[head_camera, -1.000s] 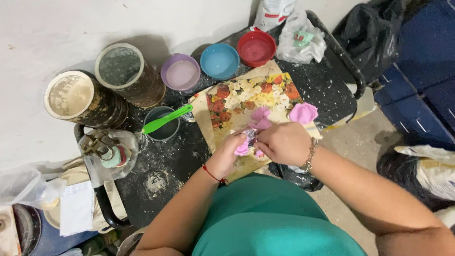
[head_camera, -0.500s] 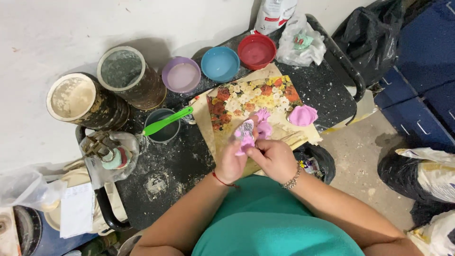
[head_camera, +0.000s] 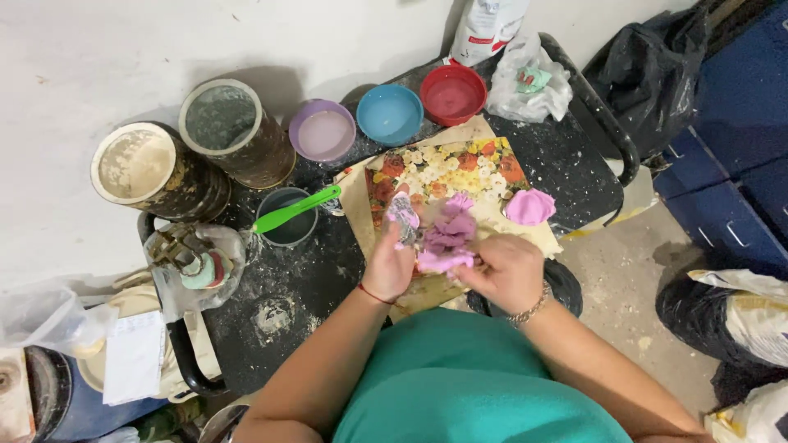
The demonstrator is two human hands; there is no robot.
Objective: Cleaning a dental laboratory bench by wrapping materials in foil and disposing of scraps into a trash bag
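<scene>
Over the floral board (head_camera: 447,168) on the black worktop (head_camera: 566,164), the left hand (head_camera: 392,258) has its grip clamped on a small pink mould piece (head_camera: 402,212), which stands at 12 o'clock from the palm. The right hand (head_camera: 505,271) has its grip pinched on the crumpled pink mould (head_camera: 447,238), which lies at 10 o'clock from it, between both hands. Another pink piece (head_camera: 529,207) rests at 1 o'clock.
</scene>
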